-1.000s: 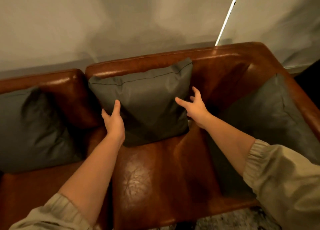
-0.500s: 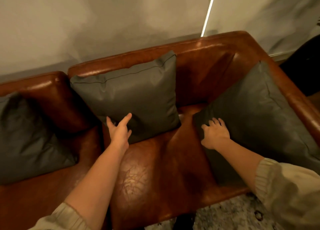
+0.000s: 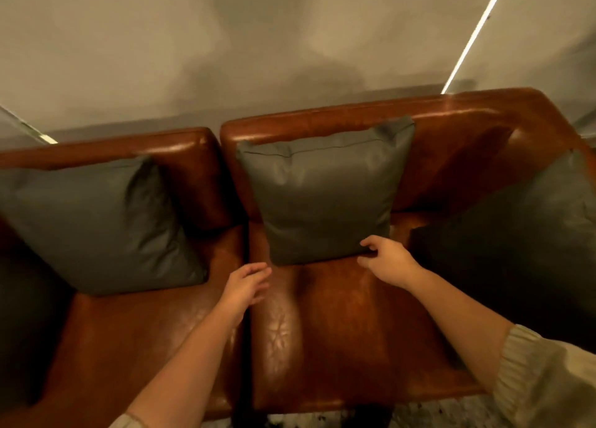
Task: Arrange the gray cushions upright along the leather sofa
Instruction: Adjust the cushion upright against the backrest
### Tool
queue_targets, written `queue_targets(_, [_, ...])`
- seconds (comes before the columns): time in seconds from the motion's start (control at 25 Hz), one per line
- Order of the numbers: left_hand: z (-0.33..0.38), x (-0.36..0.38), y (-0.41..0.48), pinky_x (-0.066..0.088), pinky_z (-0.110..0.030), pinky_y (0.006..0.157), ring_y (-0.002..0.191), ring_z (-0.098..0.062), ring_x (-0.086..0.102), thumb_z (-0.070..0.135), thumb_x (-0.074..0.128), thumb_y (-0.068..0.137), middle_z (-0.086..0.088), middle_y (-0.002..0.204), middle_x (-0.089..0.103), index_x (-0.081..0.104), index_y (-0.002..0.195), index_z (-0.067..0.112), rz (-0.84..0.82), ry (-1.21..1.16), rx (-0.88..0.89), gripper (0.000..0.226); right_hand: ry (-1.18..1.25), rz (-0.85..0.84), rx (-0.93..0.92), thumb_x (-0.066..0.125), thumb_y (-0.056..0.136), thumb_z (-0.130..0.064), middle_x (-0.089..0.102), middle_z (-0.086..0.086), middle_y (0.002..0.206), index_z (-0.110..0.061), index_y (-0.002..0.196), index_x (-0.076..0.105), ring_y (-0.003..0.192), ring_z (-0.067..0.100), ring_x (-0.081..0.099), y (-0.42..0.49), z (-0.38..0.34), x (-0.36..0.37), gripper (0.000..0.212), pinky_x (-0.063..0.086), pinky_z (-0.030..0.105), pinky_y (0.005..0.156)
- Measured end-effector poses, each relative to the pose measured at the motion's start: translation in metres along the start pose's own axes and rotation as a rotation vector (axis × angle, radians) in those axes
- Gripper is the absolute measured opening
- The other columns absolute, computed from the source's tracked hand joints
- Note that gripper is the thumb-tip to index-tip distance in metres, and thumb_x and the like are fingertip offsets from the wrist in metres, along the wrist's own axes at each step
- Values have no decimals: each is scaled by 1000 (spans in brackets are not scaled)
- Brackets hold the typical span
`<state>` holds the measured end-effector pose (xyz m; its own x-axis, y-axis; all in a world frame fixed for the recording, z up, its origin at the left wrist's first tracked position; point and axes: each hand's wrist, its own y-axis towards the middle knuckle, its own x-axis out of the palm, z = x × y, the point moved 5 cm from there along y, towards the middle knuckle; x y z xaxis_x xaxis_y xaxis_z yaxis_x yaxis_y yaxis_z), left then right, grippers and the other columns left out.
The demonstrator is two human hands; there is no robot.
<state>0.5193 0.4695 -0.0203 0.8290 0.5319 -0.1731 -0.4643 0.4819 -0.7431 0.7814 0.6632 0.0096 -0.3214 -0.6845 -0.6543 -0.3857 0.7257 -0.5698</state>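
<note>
The brown leather sofa (image 3: 338,337) fills the view. Three gray cushions lean on it. The middle cushion (image 3: 325,195) stands upright against the backrest. The left cushion (image 3: 96,230) leans back, slightly turned. The right cushion (image 3: 516,253) rests tilted against the right armrest, in shadow. My right hand (image 3: 387,261) pinches the middle cushion's lower right corner between thumb and fingers. My left hand (image 3: 246,285) hovers open over the seat gap, just below and left of that cushion's lower left corner, not touching it.
A plain wall (image 3: 258,56) rises behind the backrest, with a bright light strip (image 3: 474,37) at the right. A dark shape (image 3: 25,331) lies at the sofa's far left. A patterned rug (image 3: 322,421) shows under the front edge.
The view has swung left. My right hand left the right cushion and took the middle cushion's lower right corner. My left hand slid off the middle cushion onto the seat.
</note>
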Motion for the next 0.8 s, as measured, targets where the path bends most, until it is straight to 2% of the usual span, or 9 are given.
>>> queue_targets(0.08, [-9,-38,5,51,-36,82,100,-20,67,20,70,94,-3,113,71,66,118,19,5,-1,-41,24,-37,-40,-46,66,94,-24,61,4,137,-24,138,60,117,24,63,1,-44,22,45,50,30,88])
queue_targets(0.2, [-29,-93,9,51,-42,92,104,-23,67,20,72,93,-1,107,72,66,116,20,13,-15,-91,24,-67,-77,-95,66,93,-20,63,3,132,-24,134,63,120,22,62,1,-103,56,42,49,28,90])
queue_targets(0.32, [-43,-165,18,52,-42,90,99,-23,67,16,72,93,-4,102,71,65,121,15,68,-79,-93,28,-12,-95,-83,67,94,-21,62,0,128,-23,134,62,106,19,63,2,-170,86,40,46,26,80])
queue_targets(0.44, [-41,-248,39,51,-36,77,90,-23,65,13,73,92,-9,104,69,63,127,8,222,-184,-29,37,110,-132,-73,69,94,-23,64,2,122,-19,134,61,91,16,64,17,-241,121,40,48,27,72])
queue_targets(0.52, [-25,-303,54,49,-34,73,84,-20,61,18,73,92,-10,110,64,56,136,9,340,-261,18,48,243,-121,-89,73,93,-28,66,3,116,-15,139,57,85,14,62,27,-293,142,50,50,26,71])
queue_targets(0.6, [-4,-364,71,51,-39,88,98,-20,62,34,75,89,-5,126,60,47,144,16,458,-345,104,65,449,-123,-64,77,91,-34,59,4,129,-17,150,45,92,14,61,36,-347,167,70,50,23,66])
queue_targets(0.64, [8,-389,79,50,-45,100,113,-22,61,49,77,81,-1,136,58,43,148,21,509,-375,142,80,551,-133,-32,78,89,-40,53,4,141,-21,156,36,107,19,60,39,-369,176,82,53,28,74])
queue_targets(0.72, [26,-438,96,43,-60,108,132,-27,53,76,72,60,2,153,48,32,154,36,577,-458,144,110,686,-155,21,82,80,-52,37,0,161,-33,162,17,140,28,44,49,-412,197,106,51,56,96])
queue_targets(0.8, [45,-468,109,36,-70,109,139,-29,44,84,67,53,4,161,37,21,157,45,561,-557,154,120,789,-181,57,86,72,-57,27,-3,167,-42,162,6,149,33,34,58,-438,211,122,41,74,101])
